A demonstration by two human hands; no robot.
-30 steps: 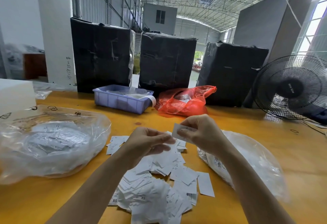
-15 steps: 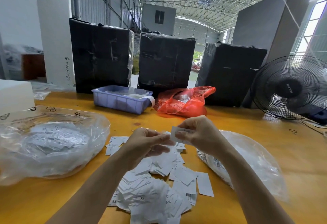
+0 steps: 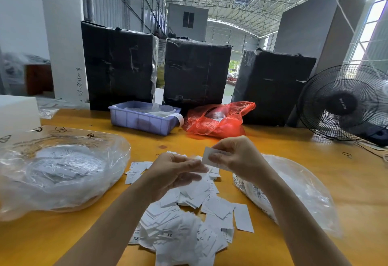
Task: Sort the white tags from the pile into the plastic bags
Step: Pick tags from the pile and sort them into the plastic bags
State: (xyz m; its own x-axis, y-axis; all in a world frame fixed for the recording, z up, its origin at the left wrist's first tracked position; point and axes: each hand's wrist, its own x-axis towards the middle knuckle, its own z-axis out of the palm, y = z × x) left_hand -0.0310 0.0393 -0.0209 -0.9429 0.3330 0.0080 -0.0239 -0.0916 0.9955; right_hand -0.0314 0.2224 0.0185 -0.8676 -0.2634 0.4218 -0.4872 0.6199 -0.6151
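Two clear plastic bags flank the work: the left bag lies well to the left of the hands, already holding a heap of tags, and the right bag lies just beside and partly under the right forearm. Between them, on the yellow desk, the pile of white tags spreads from under the hands toward the near edge.

The right hand is raised above the far end of the pile and pinches one white tag between thumb and fingertips, its long axis running roughly left to right and its free end pointing toward the left hand. The left hand's fingers are curled, their tips reaching toward that free end; whether they already touch the tag, or hold another, cannot be told.

My judgement is that the tag is being read for its size before it is dropped. The right bag is much the nearer, straight below and right of the hand that carries the tag; the left bag would need a reach across the pile.

Readable writing: "XS" on several tags at the near edge of the pile, and "S (L" on another. Print on the held tag is too small to read.
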